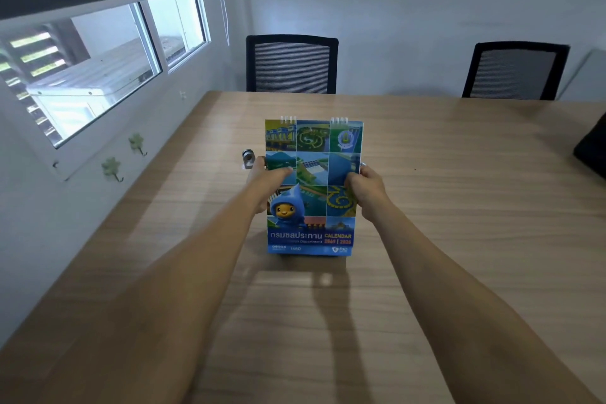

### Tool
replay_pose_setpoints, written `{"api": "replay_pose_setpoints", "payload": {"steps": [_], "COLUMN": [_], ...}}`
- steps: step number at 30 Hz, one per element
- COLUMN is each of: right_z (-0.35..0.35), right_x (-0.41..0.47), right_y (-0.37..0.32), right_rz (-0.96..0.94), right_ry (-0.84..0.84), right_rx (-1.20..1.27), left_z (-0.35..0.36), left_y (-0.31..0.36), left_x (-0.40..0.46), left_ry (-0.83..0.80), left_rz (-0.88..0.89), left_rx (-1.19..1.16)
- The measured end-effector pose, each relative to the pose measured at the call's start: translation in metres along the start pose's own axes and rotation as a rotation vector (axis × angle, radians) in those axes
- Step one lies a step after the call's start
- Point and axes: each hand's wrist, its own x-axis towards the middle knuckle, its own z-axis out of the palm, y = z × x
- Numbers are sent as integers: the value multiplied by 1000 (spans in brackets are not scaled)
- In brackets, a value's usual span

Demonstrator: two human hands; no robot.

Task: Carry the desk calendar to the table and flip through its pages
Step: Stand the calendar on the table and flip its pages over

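Here, desk calendar upright between left hand, right hand

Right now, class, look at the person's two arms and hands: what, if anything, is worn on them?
Nothing that shows. Both forearms are bare from the bottom edge of the picture up to the wrists: no sleeves, no gloves, no watch or bracelet. The left hand and right hand show no rings on the visible fingers, though motion blur could hide something small.
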Motion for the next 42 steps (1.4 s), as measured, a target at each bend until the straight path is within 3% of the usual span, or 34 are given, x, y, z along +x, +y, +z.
{"api": "replay_pose_setpoints", "payload": {"steps": [11,21,29,37,42], "right_z": [-3,-9,-1,1,0], "right_x": [-9,-19,-39,-29,-29], "right_y": [10,50,66,74,71], "right_rz": [-87,-128,-117,-63,-126], "right_ry": [-25,112,-94,-128,-48], "right_rx": [-16,-75,-143,-188,-158], "left_z": [0,-2,10,14,8], "left_y": [-23,-55,-77,-72,-67], "left_x": [1,-18,-45,-50,-48], "left_ry": [-15,171,162,141,190], "left_rz": [155,184,280,214,144], "left_rx": [88,129,278,275,287]}}
